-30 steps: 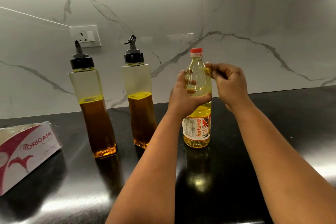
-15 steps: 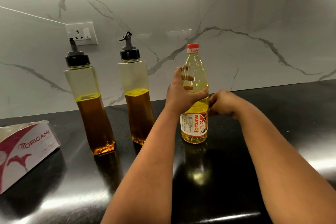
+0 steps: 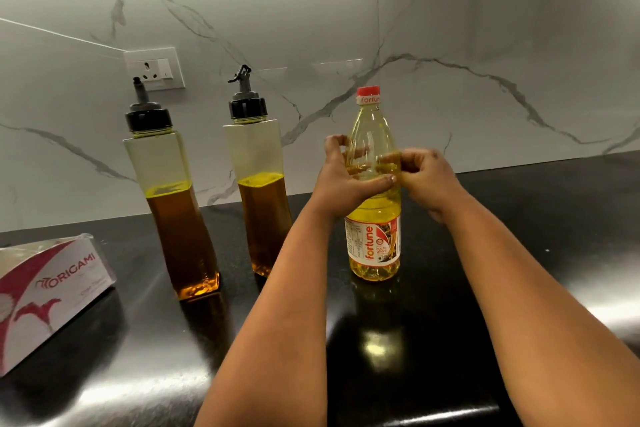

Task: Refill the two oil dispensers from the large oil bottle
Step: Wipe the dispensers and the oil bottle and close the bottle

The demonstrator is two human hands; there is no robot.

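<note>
The large oil bottle with yellow oil, a red cap and a "fortune" label stands upright on the black counter. My left hand grips its upper body from the left, thumb across the front. My right hand has its fingers curled against the bottle's right side at the same height. To the left stand two tall clear oil dispensers with black pour spouts: the left dispenser and the right dispenser, each about half full of dark amber oil.
A white and red "ORIGAMI" box lies at the counter's left edge. A wall socket sits on the white marble backsplash behind the dispensers. Bare black counter stretches to the right of the bottle and in front of it.
My right hand dropped from the bottle's neck down to the counter beside it, then rose again to the bottle's right side. My left hand kept its grip on the bottle.
</note>
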